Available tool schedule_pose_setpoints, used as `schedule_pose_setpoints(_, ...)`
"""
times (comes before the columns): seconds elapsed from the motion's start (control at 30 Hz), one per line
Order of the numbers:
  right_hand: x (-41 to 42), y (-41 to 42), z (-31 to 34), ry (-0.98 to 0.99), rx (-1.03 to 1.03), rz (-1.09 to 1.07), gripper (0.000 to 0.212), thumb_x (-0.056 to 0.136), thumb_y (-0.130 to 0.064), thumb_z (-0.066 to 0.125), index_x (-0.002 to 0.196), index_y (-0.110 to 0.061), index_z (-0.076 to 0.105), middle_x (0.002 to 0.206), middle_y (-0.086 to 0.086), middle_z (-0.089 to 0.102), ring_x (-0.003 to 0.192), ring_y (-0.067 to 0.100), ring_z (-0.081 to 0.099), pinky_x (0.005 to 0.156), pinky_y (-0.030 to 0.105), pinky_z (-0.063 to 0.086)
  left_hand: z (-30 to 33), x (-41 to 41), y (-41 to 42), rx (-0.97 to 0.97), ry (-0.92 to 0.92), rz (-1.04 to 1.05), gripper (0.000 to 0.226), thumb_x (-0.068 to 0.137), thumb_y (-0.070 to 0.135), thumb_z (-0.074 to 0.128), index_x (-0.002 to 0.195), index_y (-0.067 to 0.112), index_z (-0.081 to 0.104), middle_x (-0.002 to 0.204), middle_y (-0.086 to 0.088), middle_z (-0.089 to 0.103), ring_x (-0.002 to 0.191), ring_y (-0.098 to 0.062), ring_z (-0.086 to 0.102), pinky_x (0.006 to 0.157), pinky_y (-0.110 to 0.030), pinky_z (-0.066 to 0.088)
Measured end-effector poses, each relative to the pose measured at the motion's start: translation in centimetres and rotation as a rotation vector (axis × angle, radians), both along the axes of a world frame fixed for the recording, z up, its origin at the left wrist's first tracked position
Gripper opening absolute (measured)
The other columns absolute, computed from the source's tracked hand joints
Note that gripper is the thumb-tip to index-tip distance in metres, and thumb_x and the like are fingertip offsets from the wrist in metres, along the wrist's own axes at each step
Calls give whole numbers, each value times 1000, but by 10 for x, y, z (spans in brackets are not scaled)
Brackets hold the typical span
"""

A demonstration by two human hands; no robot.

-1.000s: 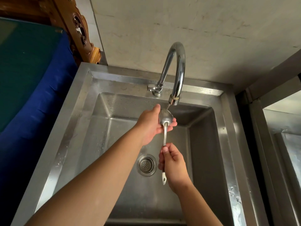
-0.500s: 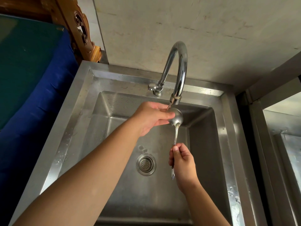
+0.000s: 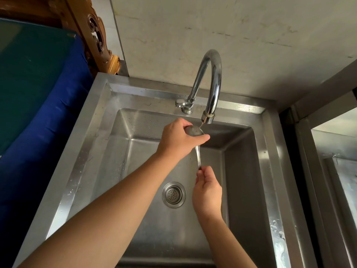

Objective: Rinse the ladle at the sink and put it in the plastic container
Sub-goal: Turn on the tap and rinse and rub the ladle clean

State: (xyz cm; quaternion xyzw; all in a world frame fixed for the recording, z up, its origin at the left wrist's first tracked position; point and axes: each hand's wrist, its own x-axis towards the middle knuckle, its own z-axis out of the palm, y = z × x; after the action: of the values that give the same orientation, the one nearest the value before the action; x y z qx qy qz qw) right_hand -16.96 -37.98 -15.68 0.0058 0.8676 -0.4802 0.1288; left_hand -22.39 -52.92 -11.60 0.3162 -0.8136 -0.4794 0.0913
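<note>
metal ladle [image 3: 194, 131] is being rinsed under the tap [image 3: 207, 118]; bowl rubbed by left hand [image 3: 177, 138], handle gripped by right hand [image 3: 207, 192]. the container step is left.

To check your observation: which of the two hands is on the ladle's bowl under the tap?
The left hand: it cups the ladle bowl beneath the tap, while the right hand pinches the handle's lower end.

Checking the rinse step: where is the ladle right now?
In the head view, the ladle is over the sink, its bowl just under the faucet spout in the left hand, its handle held lower by the right hand.
</note>
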Motion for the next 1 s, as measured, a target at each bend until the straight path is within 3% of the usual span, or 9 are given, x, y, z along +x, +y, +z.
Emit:
schedule_pose_setpoints(0.17,10,-6,1,34,61,16,28,102,-17,44,76,-25,50,56,-5,53,52,6,45,48,17,37,-9,-2,-4,142,-3,118,38,70,53,81,85,21,66,77,15,64,71,6,57,57,-12,37)
schedule_pose_setpoints(0.23,14,-5,0,12,56,20,26,102,-19,44,77,-24,51,55,-6,52,51,7,44,47,18,35,-11,-4,-6,215,-5,154,30,78,47,78,76,18,67,68,9,66,65,-7,62,55,-22,41)
schedule_pose_setpoints(0.33,18,-4,0,-47,-1,29,28,102,-21,44,75,-25,50,55,-12,53,51,6,41,51,22,37,-9,-6,-10,337,-33,170,34,83,44,73,64,19,60,60,5,63,57,-17,59,51,-24,45)
schedule_pose_setpoints(0.47,18,-3,6,-190,-230,37,34,104,-12,44,71,-16,49,58,-12,45,56,10,38,53,25,36,-3,-11,-16,696,-79,122,27,85,41,77,76,18,65,77,-3,69,57,-16,59,39,-20,40)
schedule_pose_setpoints(0.67,11,5,12,-329,-392,69,31,105,-12,45,76,-16,56,62,1,48,59,21,39,45,20,36,-3,-9,-22,1102,-55,112,26,102,28,59,88,10,73,56,1,70,40,-4,55,35,-16,37)
schedule_pose_setpoints(0.8,0,5,20,-340,-389,44,26,104,-16,47,82,-17,61,61,-3,56,50,14,47,47,27,45,-5,2,-21,1335,80,186,27,107,18,47,106,3,70,80,-7,67,47,-6,59,45,-20,49)
schedule_pose_setpoints(0.87,-6,5,25,-313,-377,44,22,104,-15,47,87,-11,60,62,-3,61,47,12,51,51,39,54,-5,7,-20,1347,124,153,33,106,29,47,110,5,70,90,-8,74,59,-11,70,55,-26,57)
schedule_pose_setpoints(0.93,-8,7,29,-256,-312,59,19,103,-16,49,88,-10,60,66,-2,65,45,11,53,53,48,58,-4,11,-20,1200,119,57,36,99,39,60,113,8,71,92,-6,76,71,-14,71,63,-27,57)
schedule_pose_setpoints(1.0,-8,11,34,-147,-197,94,20,101,-19,53,83,-17,60,70,-1,67,44,11,55,44,42,58,-2,11,-17,1000,104,-44,35,90,37,73,113,9,74,95,-7,73,73,-13,65,65,-25,56)
